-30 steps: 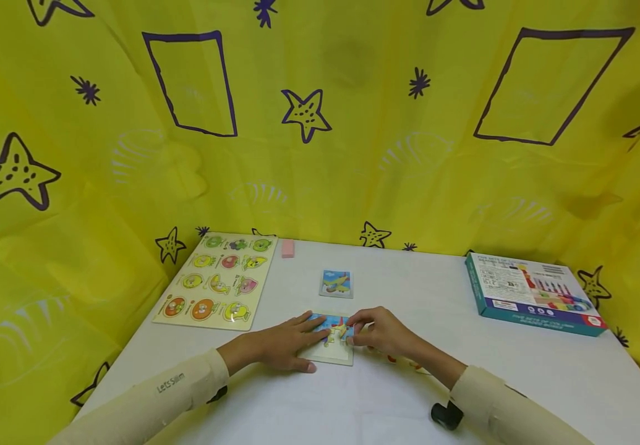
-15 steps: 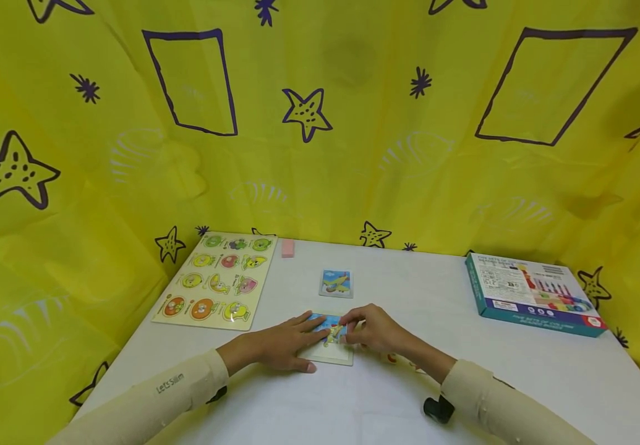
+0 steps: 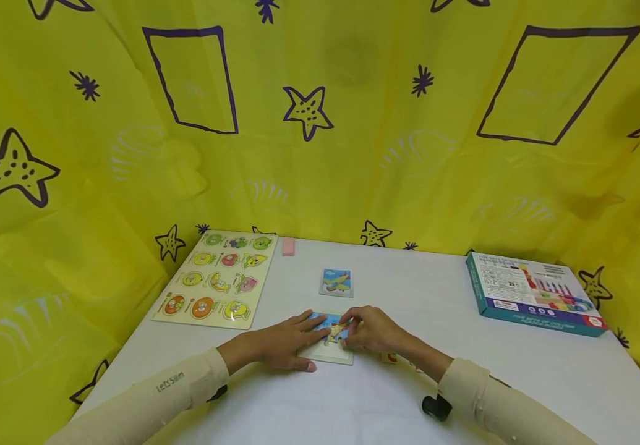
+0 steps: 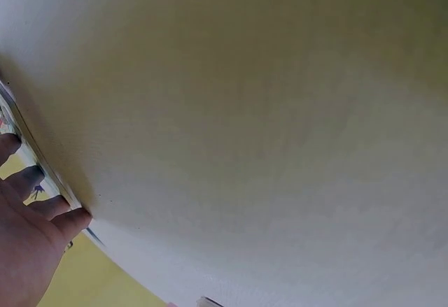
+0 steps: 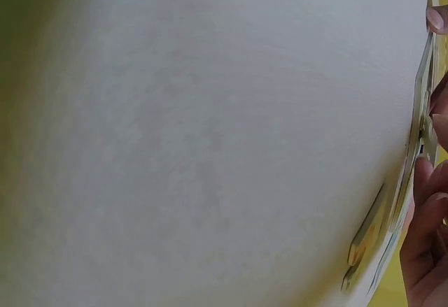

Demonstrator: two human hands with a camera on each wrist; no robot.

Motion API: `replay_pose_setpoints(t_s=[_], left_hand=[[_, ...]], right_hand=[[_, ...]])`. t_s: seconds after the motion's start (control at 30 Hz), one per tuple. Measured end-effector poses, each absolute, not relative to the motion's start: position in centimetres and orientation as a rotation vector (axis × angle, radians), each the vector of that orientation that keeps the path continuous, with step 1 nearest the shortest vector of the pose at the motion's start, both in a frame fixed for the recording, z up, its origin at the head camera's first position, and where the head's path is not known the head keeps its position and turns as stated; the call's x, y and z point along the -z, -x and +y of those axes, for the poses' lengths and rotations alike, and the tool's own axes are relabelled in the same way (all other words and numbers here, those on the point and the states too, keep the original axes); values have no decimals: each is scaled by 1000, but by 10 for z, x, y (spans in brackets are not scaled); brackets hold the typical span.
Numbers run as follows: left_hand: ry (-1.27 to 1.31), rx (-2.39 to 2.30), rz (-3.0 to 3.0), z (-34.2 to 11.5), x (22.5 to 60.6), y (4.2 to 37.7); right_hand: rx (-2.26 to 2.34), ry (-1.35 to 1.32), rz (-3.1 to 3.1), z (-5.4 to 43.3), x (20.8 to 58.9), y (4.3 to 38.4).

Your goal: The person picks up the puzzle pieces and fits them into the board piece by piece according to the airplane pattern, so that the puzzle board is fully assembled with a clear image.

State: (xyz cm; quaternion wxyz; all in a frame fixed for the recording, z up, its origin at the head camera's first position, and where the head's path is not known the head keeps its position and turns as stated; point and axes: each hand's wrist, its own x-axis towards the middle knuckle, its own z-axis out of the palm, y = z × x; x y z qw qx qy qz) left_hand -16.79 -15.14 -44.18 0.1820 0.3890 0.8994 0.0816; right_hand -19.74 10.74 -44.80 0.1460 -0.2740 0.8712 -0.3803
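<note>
A small puzzle board point(image 3: 326, 353) lies flat at the middle of the table, its upper part blue and its lower part pale. My left hand point(image 3: 283, 345) rests on its left side, fingers spread and straight; in the left wrist view those fingers lie along the board's edge. At the right side of the board, my right hand point(image 3: 378, 330) pinches a yellow-and-blue puzzle piece point(image 3: 336, 334) with thumb and forefinger, low over the picture. The fingertips partly hide the piece. Loose puzzle pieces point(image 3: 389, 358) lie beneath the right wrist.
Behind the board lies a small airplane picture puzzle point(image 3: 336, 282). A fruit peg board point(image 3: 216, 281) is at the left, with a pink eraser-like block point(image 3: 288, 247) beside it. A boxed set point(image 3: 533, 293) stands at the right. Yellow curtain point(image 3: 347, 167) closes off the back.
My right hand has shifted slightly left over the board, and the piece at its fingertips now sits flatter in the picture. My left hand stays where it was.
</note>
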Motion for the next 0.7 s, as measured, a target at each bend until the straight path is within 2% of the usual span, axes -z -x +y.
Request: replay_pose_setpoints(t_s=[0.4, 0.7], left_hand=[[-1102, -246, 2537, -151, 440, 167], [-1111, -234, 2537, -151, 440, 168]], right_hand=[[980, 674, 2633, 107, 450, 196], [991, 701, 2624, 107, 450, 197]])
